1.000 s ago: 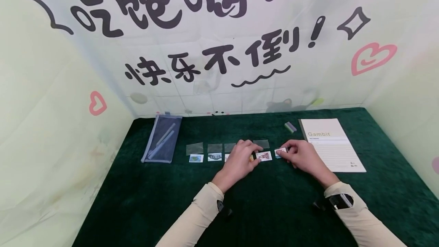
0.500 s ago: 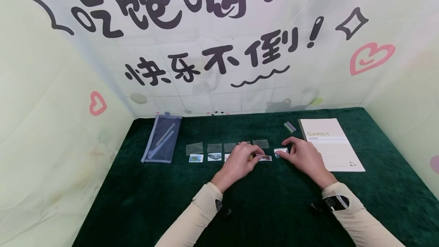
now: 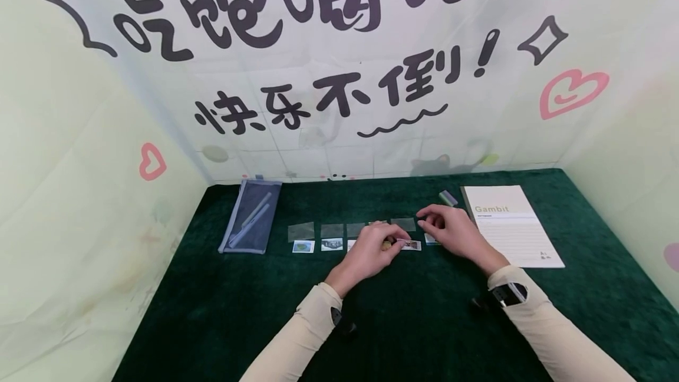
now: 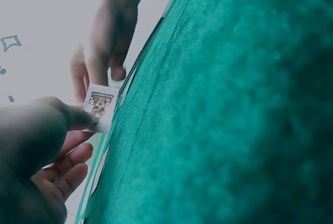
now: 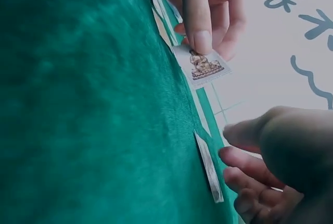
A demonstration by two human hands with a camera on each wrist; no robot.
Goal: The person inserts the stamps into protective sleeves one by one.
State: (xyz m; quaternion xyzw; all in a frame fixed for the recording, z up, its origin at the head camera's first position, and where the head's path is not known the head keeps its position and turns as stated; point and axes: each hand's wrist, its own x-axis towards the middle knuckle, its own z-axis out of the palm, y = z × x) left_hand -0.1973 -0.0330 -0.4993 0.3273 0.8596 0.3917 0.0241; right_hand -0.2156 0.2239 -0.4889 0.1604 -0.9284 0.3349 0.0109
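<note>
Between thumb and fingers, my left hand (image 3: 370,249) pinches a postage stamp (image 4: 102,102), tilted up with a brown figure printed on it. In the head view my right hand (image 3: 456,230) hovers just to the right, fingers loosely bent and apart, holding nothing. Partly under it lies another stamp (image 3: 431,239). Left along the row are a stamp with a blue-green picture (image 3: 303,246) and a grey one (image 3: 332,244). Small clear sleeves (image 3: 301,231) form a line behind them, one sleeve (image 3: 402,224) between my hands. My left hand hides the row's middle.
A blue mesh zip pouch (image 3: 251,226) with pens in it lies at the left of the green cloth (image 3: 223,311). On the right is a Gambit notebook (image 3: 517,234), with a small purple and green block (image 3: 448,197) near its upper left corner. Printed fabric hangs behind.
My left hand has lifted and tilted the brown-figure stamp. My right hand has let go of the stamp at the row's right end and moved up and left, toward my left hand.
</note>
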